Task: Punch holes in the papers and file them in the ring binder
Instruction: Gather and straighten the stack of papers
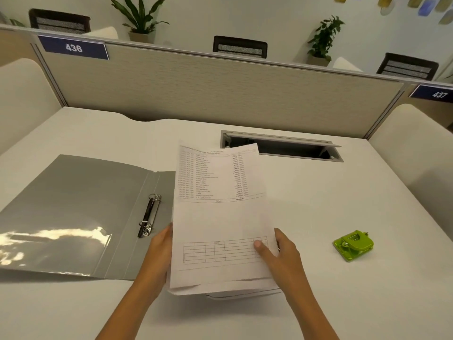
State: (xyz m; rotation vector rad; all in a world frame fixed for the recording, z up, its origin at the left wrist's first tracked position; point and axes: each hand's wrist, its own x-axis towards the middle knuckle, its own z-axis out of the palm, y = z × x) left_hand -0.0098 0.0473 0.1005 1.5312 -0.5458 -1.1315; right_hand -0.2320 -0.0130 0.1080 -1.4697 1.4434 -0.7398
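Your left hand [160, 244] grips the left edge of the white printed paper sheets [220, 217] | your right hand [282, 251] pinches their right edge, thumb on top | open grey ring binder [85, 204] lies flat just left of your left hand | small green hole punch [353, 244] sits right of your right hand, apart from it

My left hand [160, 245] grips the papers [220, 217] at their left edge, fingers hidden beneath; my right hand [282, 251] pinches the right edge, thumb on top. Both forearms [137, 295] angle inward.
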